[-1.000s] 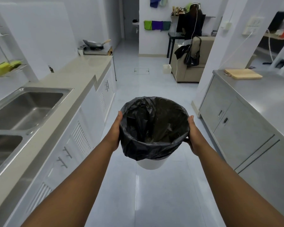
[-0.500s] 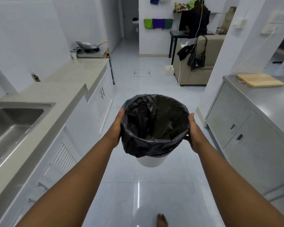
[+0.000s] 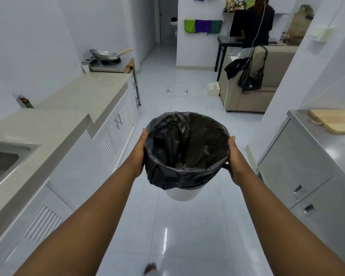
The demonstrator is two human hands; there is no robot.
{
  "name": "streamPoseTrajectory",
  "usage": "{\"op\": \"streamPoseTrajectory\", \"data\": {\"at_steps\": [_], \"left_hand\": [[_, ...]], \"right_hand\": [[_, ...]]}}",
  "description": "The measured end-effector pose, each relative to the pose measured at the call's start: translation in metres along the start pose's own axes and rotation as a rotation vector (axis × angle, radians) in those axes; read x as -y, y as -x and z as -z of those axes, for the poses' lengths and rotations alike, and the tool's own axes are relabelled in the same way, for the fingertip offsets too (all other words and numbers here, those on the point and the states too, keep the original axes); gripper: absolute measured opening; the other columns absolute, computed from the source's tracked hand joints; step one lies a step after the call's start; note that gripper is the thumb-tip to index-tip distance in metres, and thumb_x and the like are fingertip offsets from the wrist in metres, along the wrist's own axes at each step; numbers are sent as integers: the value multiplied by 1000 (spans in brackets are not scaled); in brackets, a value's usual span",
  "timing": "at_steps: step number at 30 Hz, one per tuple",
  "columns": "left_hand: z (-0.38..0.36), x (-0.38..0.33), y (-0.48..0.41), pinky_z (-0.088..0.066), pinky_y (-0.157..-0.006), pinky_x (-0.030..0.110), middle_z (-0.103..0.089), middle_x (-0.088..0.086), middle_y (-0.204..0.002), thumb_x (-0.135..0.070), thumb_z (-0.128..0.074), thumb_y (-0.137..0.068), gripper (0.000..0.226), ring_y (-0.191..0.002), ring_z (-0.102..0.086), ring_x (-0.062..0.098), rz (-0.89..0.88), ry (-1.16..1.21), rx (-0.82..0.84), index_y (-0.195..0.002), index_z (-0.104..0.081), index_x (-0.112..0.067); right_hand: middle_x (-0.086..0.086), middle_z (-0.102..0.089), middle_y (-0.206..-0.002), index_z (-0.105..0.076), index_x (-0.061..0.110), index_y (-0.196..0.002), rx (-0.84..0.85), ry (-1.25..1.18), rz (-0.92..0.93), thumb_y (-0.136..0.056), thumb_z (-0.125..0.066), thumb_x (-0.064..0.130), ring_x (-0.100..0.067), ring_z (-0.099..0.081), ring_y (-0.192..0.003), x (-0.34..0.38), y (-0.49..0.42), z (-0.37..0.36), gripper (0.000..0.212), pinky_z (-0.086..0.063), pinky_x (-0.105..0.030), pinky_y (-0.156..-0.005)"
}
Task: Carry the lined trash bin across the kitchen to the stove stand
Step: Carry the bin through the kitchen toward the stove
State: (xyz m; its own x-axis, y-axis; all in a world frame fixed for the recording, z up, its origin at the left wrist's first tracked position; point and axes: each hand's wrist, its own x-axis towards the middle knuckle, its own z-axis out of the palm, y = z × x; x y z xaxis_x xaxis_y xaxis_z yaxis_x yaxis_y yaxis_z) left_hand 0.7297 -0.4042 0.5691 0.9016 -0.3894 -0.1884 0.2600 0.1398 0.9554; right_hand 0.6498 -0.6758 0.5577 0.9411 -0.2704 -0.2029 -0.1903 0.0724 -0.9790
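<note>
A white trash bin (image 3: 180, 194) lined with a black bag (image 3: 185, 148) hangs in the air above the tiled floor, held out in front of me. My left hand (image 3: 138, 152) presses against its left side and my right hand (image 3: 234, 160) against its right side. The bag looks empty inside. The stove stand (image 3: 134, 84) is a metal rack at the far end of the left counter, with a gas stove (image 3: 108, 63) and a wok (image 3: 106, 54) on top.
The left counter (image 3: 68, 116) with its sink (image 3: 2, 162) and white cabinets runs along the aisle. A steel cabinet (image 3: 307, 168) carrying a wooden board (image 3: 337, 120) lines the right. Beyond are a sofa (image 3: 257, 84), a hanging bag and a person at a desk.
I have walked forward down the aisle with the bin: the sink has slid off to the left, and the stove stand and sofa appear closer. My grip on the bin is unchanged.
</note>
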Motion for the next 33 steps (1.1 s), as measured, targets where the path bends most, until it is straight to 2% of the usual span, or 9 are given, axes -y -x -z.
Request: {"op": "streamPoseTrajectory", "data": {"at_steps": [7,12,20,28,33], "left_hand": [[1,-11,-138,-34,-116,49,-64,1,-136,-86,-44,-68,90,-128,-56,23,-14,20,24,-137,-57,-30],[11,-39,-253,-36,-114,48,-63,1,-137,-81,-34,-78,82,-128,-56,23,-19,3,53,-138,-56,-30],[19,-84,-416,-35,-115,50,-62,2,-138,-89,-44,-67,92,-129,-55,25,15,-24,74,-138,-56,-32],[5,-104,-560,-38,-113,45,-64,0,-135,-84,-38,-75,85,-126,-57,22,19,-5,42,-137,-57,-30],[-10,-116,-651,-35,-115,48,-60,1,-140,-88,-42,-68,92,-129,-54,23,9,-30,-3,-140,-53,-32]], "right_hand": [[6,-57,-139,-46,40,-142,-18,26,-26,-90,-18,74,-19,-54,-124,18,-131,14,68,-46,-39,-95],[7,-57,-134,-46,40,-142,-45,28,-27,-92,-17,72,-18,-54,-121,44,-238,14,66,-46,-37,-93],[10,-59,-130,-48,42,-138,-87,8,-5,-92,-16,72,-14,-55,-117,84,-386,16,63,-46,-33,-89],[8,-58,-136,-48,44,-138,-74,9,-24,-92,-16,72,-17,-54,-121,109,-537,43,63,-46,-37,-94],[11,-57,-130,-46,50,-132,-42,-1,-16,-92,-16,71,-15,-54,-115,127,-637,67,55,-45,-38,-95]]}}
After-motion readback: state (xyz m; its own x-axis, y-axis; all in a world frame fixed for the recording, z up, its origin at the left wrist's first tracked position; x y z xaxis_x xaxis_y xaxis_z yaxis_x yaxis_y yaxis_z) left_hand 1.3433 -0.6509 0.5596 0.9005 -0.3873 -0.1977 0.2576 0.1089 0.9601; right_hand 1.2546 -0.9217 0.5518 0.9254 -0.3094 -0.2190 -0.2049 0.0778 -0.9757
